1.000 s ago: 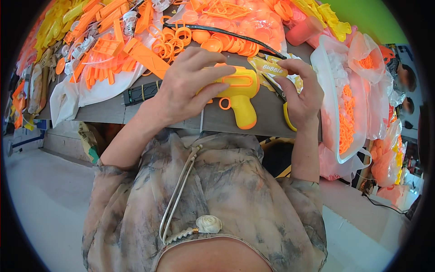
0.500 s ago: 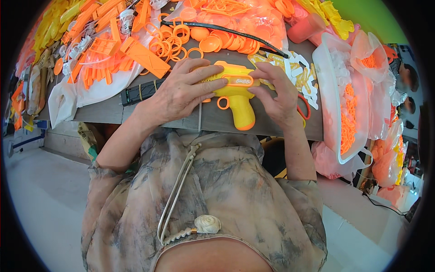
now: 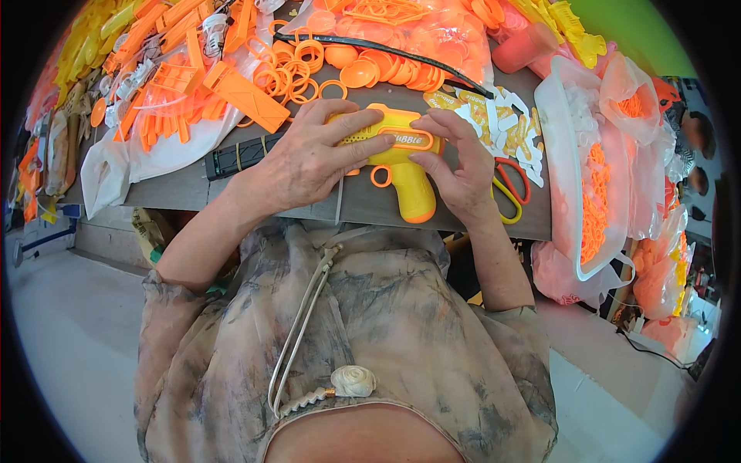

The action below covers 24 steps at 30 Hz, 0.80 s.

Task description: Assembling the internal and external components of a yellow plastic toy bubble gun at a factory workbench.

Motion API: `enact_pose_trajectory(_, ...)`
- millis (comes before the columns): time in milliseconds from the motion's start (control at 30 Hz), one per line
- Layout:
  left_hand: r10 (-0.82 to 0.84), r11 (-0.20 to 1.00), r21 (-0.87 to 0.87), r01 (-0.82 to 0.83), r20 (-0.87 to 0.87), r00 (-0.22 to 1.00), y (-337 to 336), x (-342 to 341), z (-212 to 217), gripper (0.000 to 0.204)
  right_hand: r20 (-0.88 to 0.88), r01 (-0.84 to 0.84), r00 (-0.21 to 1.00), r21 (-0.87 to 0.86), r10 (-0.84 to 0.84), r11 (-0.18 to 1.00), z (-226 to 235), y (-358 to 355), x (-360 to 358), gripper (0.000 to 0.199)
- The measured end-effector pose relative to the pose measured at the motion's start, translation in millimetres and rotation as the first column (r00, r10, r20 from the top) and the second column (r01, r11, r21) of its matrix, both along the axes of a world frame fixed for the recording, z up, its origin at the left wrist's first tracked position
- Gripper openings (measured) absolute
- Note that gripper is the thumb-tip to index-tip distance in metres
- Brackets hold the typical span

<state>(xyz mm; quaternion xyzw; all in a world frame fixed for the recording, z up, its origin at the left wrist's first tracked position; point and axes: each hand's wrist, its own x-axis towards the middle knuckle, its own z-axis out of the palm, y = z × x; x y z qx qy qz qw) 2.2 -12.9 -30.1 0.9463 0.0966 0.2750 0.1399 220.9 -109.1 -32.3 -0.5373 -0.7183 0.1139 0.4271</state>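
A yellow toy gun with an orange trigger ring and an orange-rimmed oval label lies at the table's near edge, its grip toward me. My left hand is wrapped over the barrel end, with its fingertips at the label's left side. From the other side my right hand grips the rear of the body, thumb and fingers at the label's right end. Beside my right wrist lie scissors with red and yellow handles. Sheets of stickers and loose white-and-yellow labels are spread just beyond that hand.
Orange rings, round caps and orange box-shaped parts are heaped at the back. A black strip lies across them. On the right stands a white tub of small orange pieces. A dark banded bundle lies by my left forearm.
My right hand has slid left onto the label's right end, and its fingers have closed in on the gun. More of the scissors shows now. The left hand has shifted slightly.
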Motion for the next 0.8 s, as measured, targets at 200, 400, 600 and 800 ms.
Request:
enact_pose_trajectory(200, 0.008, 1.000, 0.026, -0.008, -0.010, 1.000, 0.1, -0.3, -0.6, 0.055, -0.586, -0.041, 0.792, -0.332, -0.171, 0.943, -0.9, -0.4, -15.4, 0.033)
enact_pose_trajectory(400, 0.034, 0.999, 0.030, -0.034, -0.003, 0.999, -1.7, 1.3, -0.9, 0.052, -0.890, -0.196, 0.415, -0.292, -0.191, 0.936, -3.7, 3.4, -22.0, 0.020)
enact_pose_trajectory(600, 0.036, 0.999, 0.014, -0.036, 0.024, 0.999, -2.5, 0.6, -1.1, 0.050, -0.812, -0.215, 0.555, -0.348, -0.179, 0.912, -9.0, 4.8, -19.3, 0.018)
enact_pose_trajectory(800, 0.072, 0.967, -0.237, -0.096, -0.107, 0.992, 7.7, 3.1, 23.6, 0.061, -0.451, 0.052, 0.880, -0.215, -0.147, 0.975, -18.9, -2.0, -28.0, 0.028)
